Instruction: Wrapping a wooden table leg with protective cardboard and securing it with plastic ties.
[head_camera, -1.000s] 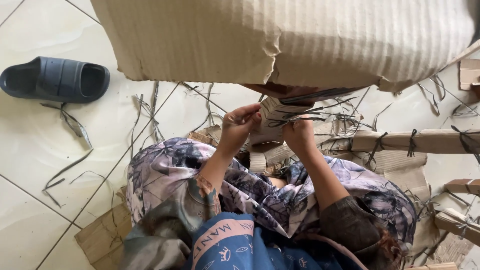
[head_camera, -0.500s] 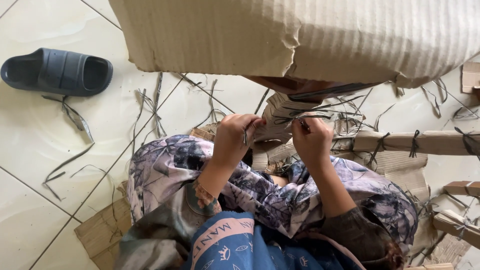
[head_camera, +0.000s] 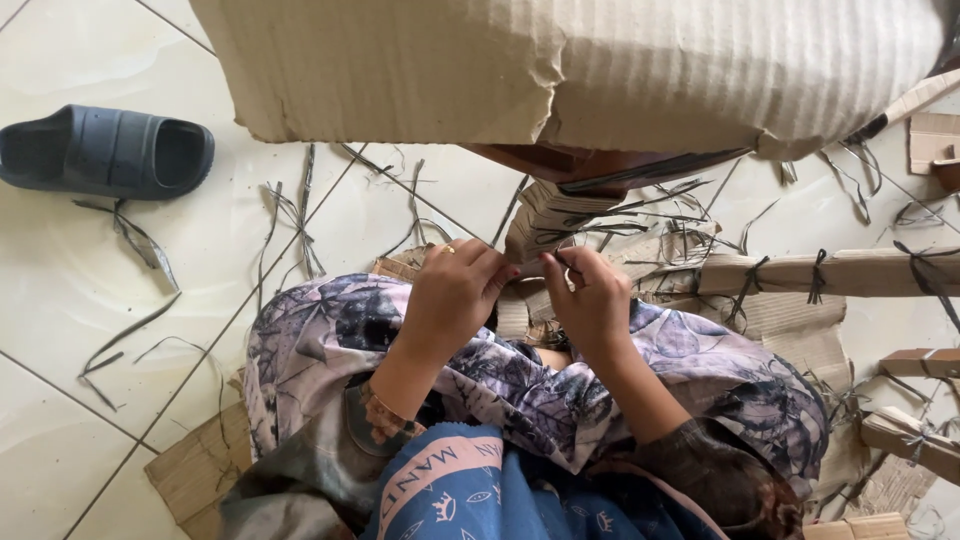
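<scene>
I see the left hand (head_camera: 455, 292) and right hand (head_camera: 592, 297) side by side above the lap, fingers of both pinching a thin dark strap (head_camera: 548, 262) stretched between them. Just beyond, at twelve o'clock, sits a folded cardboard bundle (head_camera: 560, 218). A big cardboard sheet (head_camera: 560, 65) overhangs it; a dark slipper (head_camera: 105, 152) lies at ten o'clock on the tiled floor (head_camera: 80, 300).
</scene>
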